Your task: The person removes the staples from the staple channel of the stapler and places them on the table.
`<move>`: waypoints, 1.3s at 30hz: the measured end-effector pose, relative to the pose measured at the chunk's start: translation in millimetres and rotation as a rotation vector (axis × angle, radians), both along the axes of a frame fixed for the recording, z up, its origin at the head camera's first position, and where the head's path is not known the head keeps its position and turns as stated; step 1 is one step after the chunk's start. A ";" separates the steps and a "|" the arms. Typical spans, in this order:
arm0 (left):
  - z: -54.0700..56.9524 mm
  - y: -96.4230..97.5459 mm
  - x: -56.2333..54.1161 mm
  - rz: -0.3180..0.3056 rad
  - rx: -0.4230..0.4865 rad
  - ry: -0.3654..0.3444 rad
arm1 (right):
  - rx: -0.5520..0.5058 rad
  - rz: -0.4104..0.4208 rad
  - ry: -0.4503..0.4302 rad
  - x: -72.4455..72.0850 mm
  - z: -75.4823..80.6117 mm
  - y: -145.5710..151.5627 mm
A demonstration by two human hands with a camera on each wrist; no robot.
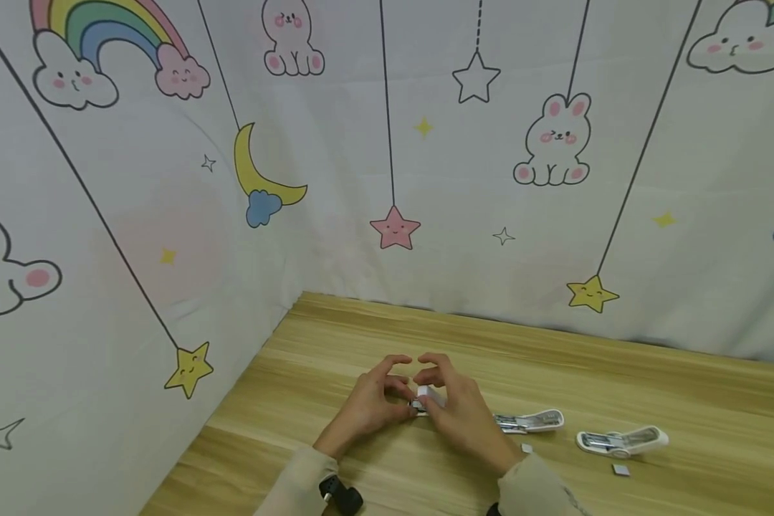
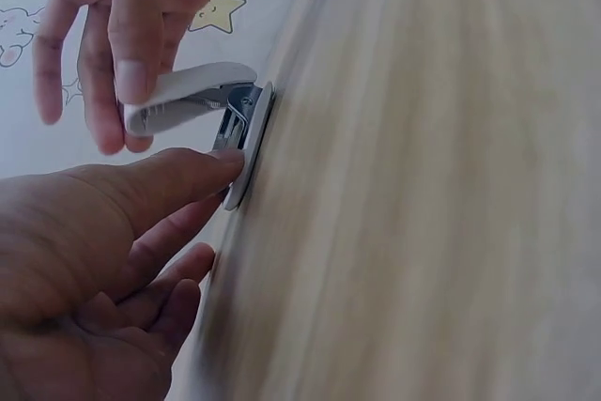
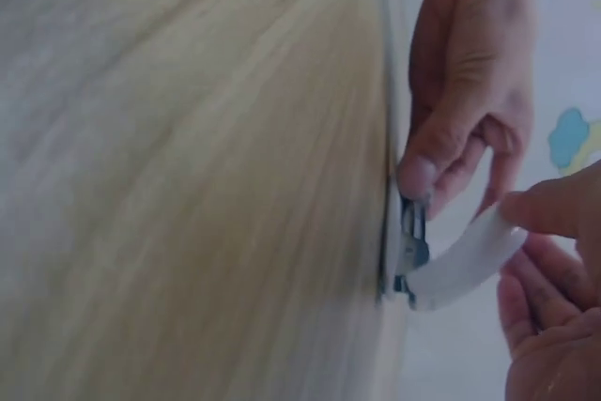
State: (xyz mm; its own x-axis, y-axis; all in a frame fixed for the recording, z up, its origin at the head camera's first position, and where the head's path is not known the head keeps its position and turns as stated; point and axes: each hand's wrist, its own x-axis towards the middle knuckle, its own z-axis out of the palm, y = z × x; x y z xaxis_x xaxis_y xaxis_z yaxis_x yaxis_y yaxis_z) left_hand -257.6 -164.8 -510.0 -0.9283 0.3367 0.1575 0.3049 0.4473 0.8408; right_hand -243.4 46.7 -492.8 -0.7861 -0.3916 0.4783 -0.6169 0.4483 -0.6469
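Note:
A small white stapler (image 2: 249, 138) stands hinged open on the wooden table, its metal inner track exposed. My left hand (image 1: 373, 403) pinches the low base end between thumb and fingers. The raised white top arm (image 3: 474, 255) is pinched between the thumb and fingers of my right hand (image 1: 463, 410). In the head view both hands partly cover this stapler. Just right of the right hand, a second white stapler (image 1: 545, 421) lies opened out.
Farther right lies a third opened stapler (image 1: 645, 438). Two small grey pieces, like staple strips, lie in front: one piece (image 1: 526, 448) near the right wrist, another piece (image 1: 620, 470) beyond it. A printed white curtain (image 1: 335, 265) borders the table's back and left.

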 end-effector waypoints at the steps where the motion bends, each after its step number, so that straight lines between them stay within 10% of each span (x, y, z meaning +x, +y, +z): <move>1: 0.5 0.0 0.2 0.001 0.001 -0.002 | -0.001 -0.004 0.014 0.5 0.9 2.1; 27: 4.1 0.2 4.3 0.038 -0.010 -0.022 | -0.062 -0.089 0.167 11.8 7.0 46.2; 39: 5.6 0.3 3.1 0.035 -0.024 -0.010 | 0.038 -0.155 -0.261 24.4 3.6 4.3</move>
State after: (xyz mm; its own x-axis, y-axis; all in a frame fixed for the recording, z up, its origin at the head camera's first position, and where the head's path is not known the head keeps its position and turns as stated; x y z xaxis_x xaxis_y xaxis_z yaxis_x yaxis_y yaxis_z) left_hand -254.5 -164.5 -504.4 -0.9410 0.3079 0.1402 0.2803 0.4776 0.8326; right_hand -219.0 51.0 -489.2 -0.9321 -0.2713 0.2399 -0.3548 0.5511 -0.7552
